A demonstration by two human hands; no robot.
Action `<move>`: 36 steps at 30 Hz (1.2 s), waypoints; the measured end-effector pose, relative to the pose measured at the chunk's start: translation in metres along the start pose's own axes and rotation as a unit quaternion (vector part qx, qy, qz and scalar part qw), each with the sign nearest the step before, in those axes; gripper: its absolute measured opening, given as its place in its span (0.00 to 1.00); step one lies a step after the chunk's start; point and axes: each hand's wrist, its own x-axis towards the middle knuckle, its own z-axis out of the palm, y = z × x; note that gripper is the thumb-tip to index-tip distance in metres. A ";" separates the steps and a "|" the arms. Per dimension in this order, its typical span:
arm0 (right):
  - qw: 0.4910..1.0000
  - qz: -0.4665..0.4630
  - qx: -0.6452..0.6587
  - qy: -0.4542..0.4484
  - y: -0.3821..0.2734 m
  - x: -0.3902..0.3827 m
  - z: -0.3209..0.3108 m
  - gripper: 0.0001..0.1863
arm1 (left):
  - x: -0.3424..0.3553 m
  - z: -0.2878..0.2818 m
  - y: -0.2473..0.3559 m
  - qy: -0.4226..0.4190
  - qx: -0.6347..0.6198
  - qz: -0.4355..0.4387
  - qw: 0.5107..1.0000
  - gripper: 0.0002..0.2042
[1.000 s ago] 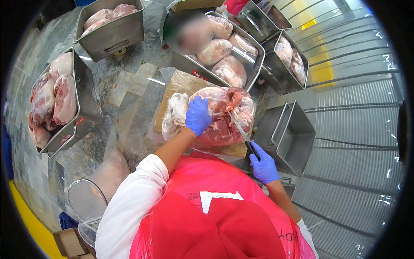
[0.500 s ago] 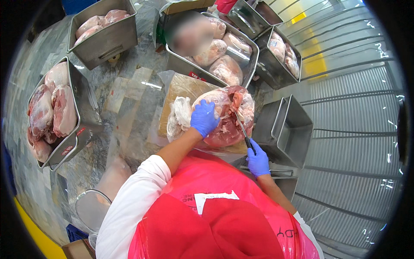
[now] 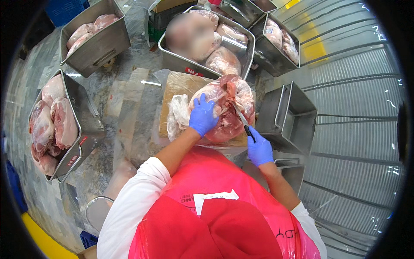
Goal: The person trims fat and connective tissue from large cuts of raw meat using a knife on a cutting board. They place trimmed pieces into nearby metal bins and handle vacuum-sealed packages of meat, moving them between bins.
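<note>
Raw meat joint (image 3: 222, 125) lies on a brown worktop (image 3: 172, 86) covered with clear plastic, directly in front of the person, its pale outer fat toward the left and opened, dark red flesh toward the middle and right. The left hand (image 3: 202, 115), in a blue glove, rests on the left part of the joint with its fingers spread; its grip is loose rather than clenched, palm down on the meat. The right hand (image 3: 260, 147), gloved in the same blue, has its grip closed around the black handle of a knife (image 3: 244, 121). The blade slants up and leftward, its tip at the opened flesh right of the joint's middle; how deep it goes cannot be told. Bunched white plastic (image 3: 177, 114) sits against the joint's left side. Just beyond the worktop stands a large metal tub (image 3: 174, 58) of meat pieces, partly blurred, with a smaller meat-filled bin (image 3: 269, 58) to its right. Two more steel containers (image 3: 88, 116) holding meat stand on the grey floor (image 3: 129, 95) at the left, one farther off than the other. A deep rectangular bin (image 3: 297, 121) stands near the worktop's right side. The person wears a pink-red apron (image 3: 185, 166) over white sleeves (image 3: 133, 194).
</note>
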 end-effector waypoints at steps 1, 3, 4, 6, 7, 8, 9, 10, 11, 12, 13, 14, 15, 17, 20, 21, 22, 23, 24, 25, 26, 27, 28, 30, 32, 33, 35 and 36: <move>1.000 -0.001 -0.010 -0.014 0.000 0.008 -0.006 0.22 | -0.001 -0.001 -0.001 0.009 -0.022 -0.012 1.000 0.25; 0.995 0.008 0.091 -0.049 0.018 0.034 -0.018 0.22 | -0.002 -0.006 -0.003 0.021 -0.067 -0.029 0.997 0.24; 0.972 0.104 0.174 -0.115 0.000 0.045 -0.042 0.22 | -0.003 -0.005 -0.009 0.020 -0.067 -0.055 0.996 0.23; 0.900 0.214 0.318 -0.206 0.007 0.051 -0.062 0.22 | -0.003 0.002 -0.021 0.015 -0.071 -0.103 0.992 0.23; 0.866 0.226 0.383 -0.230 0.023 0.053 -0.069 0.22 | -0.003 0.004 -0.023 0.004 -0.083 -0.125 0.989 0.22; 0.825 0.234 0.447 -0.254 0.033 0.056 -0.070 0.22 | -0.001 0.005 -0.025 -0.004 -0.094 -0.148 0.985 0.22; 0.854 0.211 0.422 -0.218 0.038 0.053 -0.060 0.22 | 0.000 0.006 -0.027 -0.013 -0.104 -0.171 0.980 0.22; 0.880 0.186 0.397 -0.183 0.043 0.045 -0.045 0.21 | 0.000 0.007 -0.031 -0.010 -0.105 -0.161 0.981 0.23; 0.903 0.163 0.371 -0.145 0.053 0.036 -0.028 0.21 | -0.002 0.007 -0.034 -0.009 -0.107 -0.150 0.983 0.23; 0.945 0.086 0.299 -0.105 0.083 0.030 -0.002 0.22 | -0.002 0.007 -0.033 -0.010 -0.111 -0.135 0.984 0.24; 0.960 0.052 0.263 -0.083 0.082 0.022 0.002 0.22 | 0.000 0.002 -0.031 0.002 -0.101 -0.109 0.989 0.25; 0.972 0.019 0.227 -0.060 0.075 0.014 0.004 0.22 | 0.002 -0.008 -0.024 0.013 -0.090 -0.081 0.993 0.27; 0.981 -0.013 0.190 -0.036 0.068 0.009 0.004 0.22 | 0.004 -0.015 -0.018 0.023 -0.079 -0.053 0.995 0.28; 0.981 -0.001 0.187 -0.041 0.056 0.002 0.001 0.23 | 0.016 -0.019 -0.011 0.022 -0.074 -0.049 0.996 0.32; 0.986 0.006 0.162 -0.032 0.048 -0.004 0.003 0.22 | 0.036 -0.019 -0.014 -0.036 -0.081 -0.083 0.993 0.34; 0.989 0.006 0.145 -0.028 0.042 -0.002 0.004 0.22 | 0.042 -0.019 -0.016 -0.065 -0.085 -0.102 0.989 0.34; 0.992 0.007 0.125 -0.025 0.039 -0.001 0.002 0.22 | 0.043 -0.014 -0.018 -0.066 -0.084 -0.113 0.988 0.34; 0.994 -0.001 0.106 -0.019 0.038 0.001 0.001 0.22 | 0.046 -0.007 -0.025 -0.068 -0.081 -0.122 0.987 0.33; 0.996 -0.009 0.086 -0.012 0.036 0.004 0.001 0.22 | 0.048 -0.001 -0.031 -0.069 -0.078 -0.131 0.986 0.33; 0.998 -0.017 0.067 -0.008 0.033 0.006 0.001 0.23 | 0.050 0.000 -0.035 -0.070 -0.076 -0.118 0.988 0.33; 0.997 -0.003 0.069 -0.031 0.029 0.010 -0.005 0.22 | 0.051 0.001 -0.040 -0.072 -0.074 -0.104 0.989 0.33; 0.996 0.010 0.070 -0.055 0.026 0.016 -0.017 0.22 | 0.054 0.002 -0.044 -0.072 -0.072 -0.092 0.991 0.33; 0.994 0.022 0.070 -0.080 0.023 0.021 -0.027 0.22 | 0.056 -0.001 -0.046 -0.093 -0.095 -0.103 0.986 0.33; 0.993 -0.028 0.073 -0.084 0.025 0.035 -0.039 0.22 | 0.065 -0.012 -0.046 -0.134 -0.143 -0.127 0.972 0.33; 0.991 -0.078 0.037 -0.098 0.026 0.055 -0.051 0.22 | 0.072 -0.008 -0.058 -0.155 -0.169 -0.111 0.967 0.32; 0.990 -0.074 0.037 -0.116 0.022 0.063 -0.058 0.21 | 0.075 -0.006 -0.063 -0.164 -0.182 -0.103 0.964 0.31; 0.985 -0.065 0.032 -0.156 0.012 0.078 -0.075 0.21 | 0.080 -0.001 -0.073 -0.176 -0.186 -0.086 0.963 0.30; 0.984 -0.058 -0.001 -0.167 0.007 0.083 -0.079 0.22 | 0.082 0.003 -0.077 -0.182 -0.187 -0.078 0.962 0.29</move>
